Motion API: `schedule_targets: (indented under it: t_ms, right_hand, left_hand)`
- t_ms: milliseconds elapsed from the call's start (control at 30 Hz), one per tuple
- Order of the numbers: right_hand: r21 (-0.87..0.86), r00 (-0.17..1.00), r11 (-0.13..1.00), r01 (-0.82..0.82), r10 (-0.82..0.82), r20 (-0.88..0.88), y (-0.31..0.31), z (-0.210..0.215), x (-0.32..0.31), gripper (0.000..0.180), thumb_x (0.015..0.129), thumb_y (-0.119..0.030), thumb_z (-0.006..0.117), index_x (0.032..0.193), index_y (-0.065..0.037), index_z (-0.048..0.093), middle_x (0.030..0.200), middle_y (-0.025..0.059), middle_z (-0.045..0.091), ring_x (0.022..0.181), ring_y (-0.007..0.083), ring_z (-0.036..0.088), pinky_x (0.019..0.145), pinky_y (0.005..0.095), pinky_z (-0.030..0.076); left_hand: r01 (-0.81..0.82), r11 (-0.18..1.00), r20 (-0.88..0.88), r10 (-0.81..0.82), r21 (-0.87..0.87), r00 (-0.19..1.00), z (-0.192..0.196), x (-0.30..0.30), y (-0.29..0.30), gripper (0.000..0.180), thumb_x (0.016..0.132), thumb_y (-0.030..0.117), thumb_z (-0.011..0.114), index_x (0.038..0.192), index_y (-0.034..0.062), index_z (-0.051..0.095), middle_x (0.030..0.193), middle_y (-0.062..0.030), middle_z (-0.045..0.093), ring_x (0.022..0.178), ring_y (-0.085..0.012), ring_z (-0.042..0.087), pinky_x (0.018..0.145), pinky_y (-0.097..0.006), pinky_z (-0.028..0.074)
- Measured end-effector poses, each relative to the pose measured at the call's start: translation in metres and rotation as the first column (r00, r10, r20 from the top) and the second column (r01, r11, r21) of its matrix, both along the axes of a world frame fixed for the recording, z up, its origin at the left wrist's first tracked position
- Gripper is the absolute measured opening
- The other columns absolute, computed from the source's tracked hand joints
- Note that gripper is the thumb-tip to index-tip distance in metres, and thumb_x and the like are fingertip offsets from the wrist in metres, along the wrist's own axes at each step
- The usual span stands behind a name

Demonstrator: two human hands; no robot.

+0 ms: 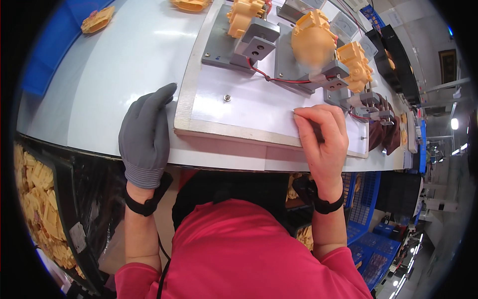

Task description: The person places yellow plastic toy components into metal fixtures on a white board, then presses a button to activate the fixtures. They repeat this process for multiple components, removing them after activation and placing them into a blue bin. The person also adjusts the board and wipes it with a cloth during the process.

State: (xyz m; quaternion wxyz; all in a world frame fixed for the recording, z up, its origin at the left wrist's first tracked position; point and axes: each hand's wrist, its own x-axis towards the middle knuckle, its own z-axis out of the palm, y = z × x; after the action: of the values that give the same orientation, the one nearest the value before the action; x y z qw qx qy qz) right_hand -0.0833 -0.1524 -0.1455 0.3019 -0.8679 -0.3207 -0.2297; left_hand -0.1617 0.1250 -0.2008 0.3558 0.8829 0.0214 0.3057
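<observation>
My left hand [144, 130], in a grey glove, rests on the white table left of a framed white board [249, 115]. Its fingers are stretched out and it holds nothing visible. Over the board's near right part, my bare right hand [326, 137] has its thumb and index finger brought together in a pinch; whatever may be between the tips cannot be made out. Beyond the hands, yellow-orange plastic housings [313, 42] sit on grey fixtures with grey clamp blocks [258, 44]. Red and black wires [279, 79] run between the blocks. A small metal switch or screw [227, 98] stands up from the board.
A loose yellow plastic housing [97, 20] lies beside a blue bin [55, 42] at the far left. Dial meters [344, 25] stand behind the fixtures. Brown cloth [391, 133] lies at the right. Below the table edge are a black crate [69, 199] of yellow parts and blue crates [366, 204].
</observation>
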Motion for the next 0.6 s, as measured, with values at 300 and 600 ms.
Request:
schedule_targets:
  t_ms: [300, 600]
  right_hand:
    - [-0.014, 1.0, 1.0, 0.021, -0.021, -0.017, 0.001, 0.002, -0.002, 0.014, 0.079, -0.001, 0.077, 0.091, -0.005, 0.071, 0.086, 0.0064, 0.063, 0.08, 0.0234, 0.058, 0.07, 0.0342, 0.046]
    - [0.009, 0.999, 1.0, 0.029, -0.029, -0.024, -0.001, -0.001, -0.004, 0.015, 0.078, -0.003, 0.078, 0.09, -0.007, 0.071, 0.086, 0.0061, 0.064, 0.08, 0.0242, 0.059, 0.07, 0.035, 0.045]
  left_hand:
    - [0.014, 0.979, 0.059, -0.002, -0.204, 0.998, 0.005, -0.004, -0.001, 0.032, 0.089, -0.002, 0.055, 0.119, 0.0025, 0.065, 0.11, -0.0155, 0.067, 0.104, -0.0301, 0.064, 0.091, -0.038, 0.049]
    - [0.093, 0.995, 0.061, -0.095, 0.041, 0.994, 0.042, 0.018, -0.046, 0.024, 0.079, 0.011, 0.075, 0.102, 0.011, 0.071, 0.104, -0.0066, 0.067, 0.109, -0.0305, 0.058, 0.095, -0.041, 0.045]
